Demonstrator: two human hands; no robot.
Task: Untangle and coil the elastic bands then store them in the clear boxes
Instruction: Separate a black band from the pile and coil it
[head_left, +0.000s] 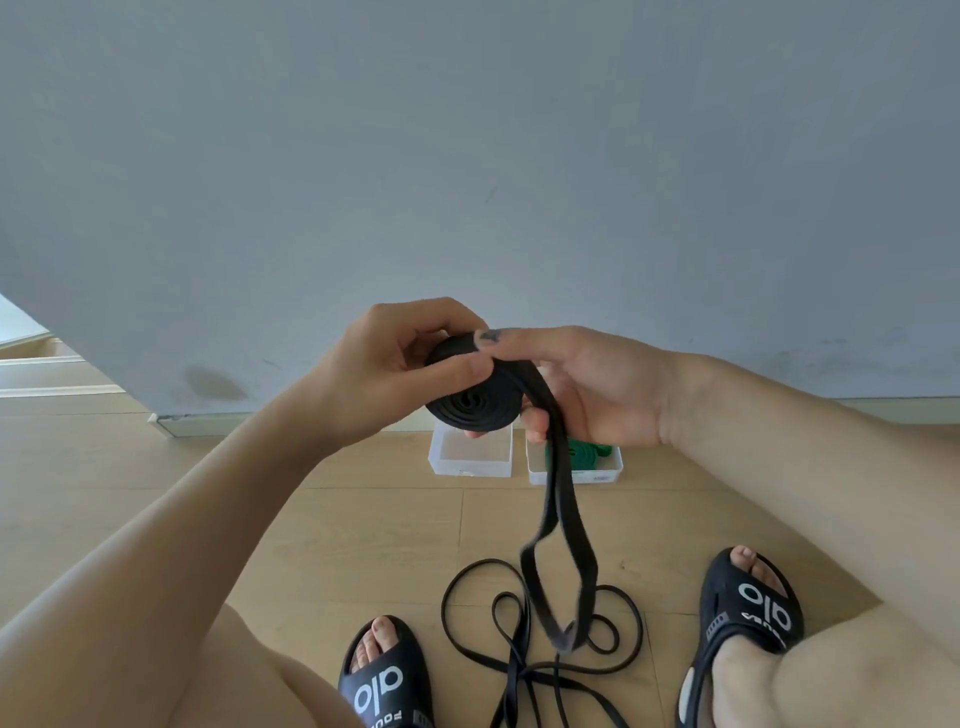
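A black elastic band (480, 400) is partly rolled into a flat coil held in front of me. My left hand (384, 364) pinches the coil's top edge between thumb and fingers. My right hand (587, 384) cups the coil from the right, thumb on top, fingers underneath. The band's loose end (563, 551) hangs down as a long loop. A second black band (524, 654) lies tangled on the floor between my feet. Two clear boxes stand by the wall: the left box (470, 457) looks empty, the right box (597, 470) holds a coiled green band (587, 452).
I am seated with both feet in black slides, the left slide (387, 680) and the right slide (748, 608) flanking the tangled band. A grey wall (467, 156) rises just behind the boxes. Wooden floor (322, 519) spreads around.
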